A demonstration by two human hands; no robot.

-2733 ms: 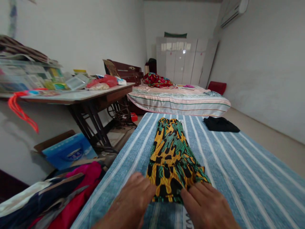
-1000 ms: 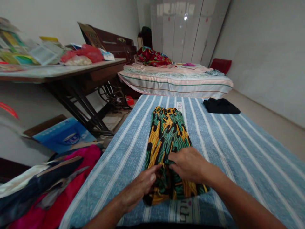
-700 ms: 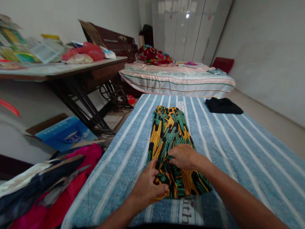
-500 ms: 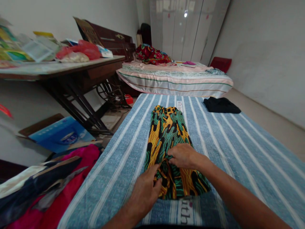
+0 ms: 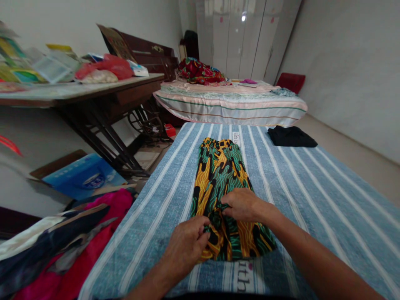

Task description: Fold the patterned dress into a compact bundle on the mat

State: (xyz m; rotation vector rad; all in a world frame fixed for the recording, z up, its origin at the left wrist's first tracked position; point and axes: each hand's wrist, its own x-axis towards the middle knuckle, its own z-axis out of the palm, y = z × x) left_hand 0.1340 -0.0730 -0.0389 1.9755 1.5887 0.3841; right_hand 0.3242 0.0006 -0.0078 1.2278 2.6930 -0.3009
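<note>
A pair of green, yellow and black patterned pants (image 5: 218,175) lies lengthwise on the bed, with its gathered waistband at the far end. My right hand (image 5: 240,204) is closed, pinching the fabric near the middle of the lower half. Bunched cloth shows under its fingertips. At the lower left edge of the pants, my left hand (image 5: 189,237) has its fingers and thumb curled on the cloth. The fabric between the two hands is rumpled, while the upper part lies fairly flat.
Under the pants is a blue and white striped bed sheet (image 5: 156,208). Folded black clothing (image 5: 292,136) sits at the far right. Piled clothes (image 5: 93,233) lie at the left, beside a blue box (image 5: 84,177). A cluttered sewing-machine table (image 5: 125,85) stands beyond, and another bed (image 5: 231,102) is behind.
My left hand has shifted a little left, away from the right hand, drawing the lower left cloth outward. My right hand stays almost in place, still pinching the pants.
</note>
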